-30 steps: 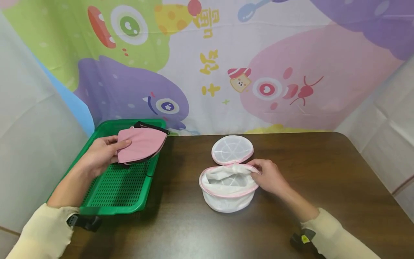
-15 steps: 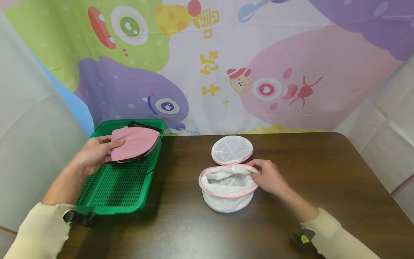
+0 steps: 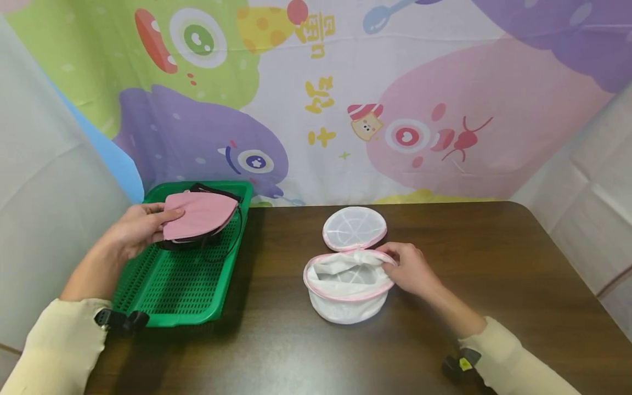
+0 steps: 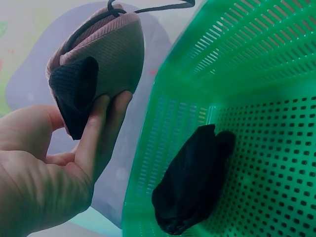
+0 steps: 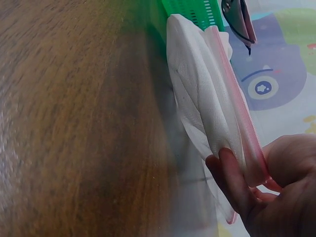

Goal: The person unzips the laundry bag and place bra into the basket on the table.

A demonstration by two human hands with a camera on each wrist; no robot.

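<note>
My left hand grips a folded pink padded garment with black straps and holds it above the far end of the green perforated tray. In the left wrist view the fingers curl under the pink garment, and a black bundle of cloth lies in the tray. My right hand pinches the pink-trimmed rim of a round white mesh wash bag whose lid is flipped open behind it. The right wrist view shows fingers on the bag rim.
The bag and tray sit on a dark brown wooden table. A colourful cartoon backdrop hangs behind the table, with white sheets at both sides. The tray overhangs the table's left part.
My left hand has carried the pink garment to the left and slightly farther back over the tray. The right hand and the mesh bag have stayed put.
</note>
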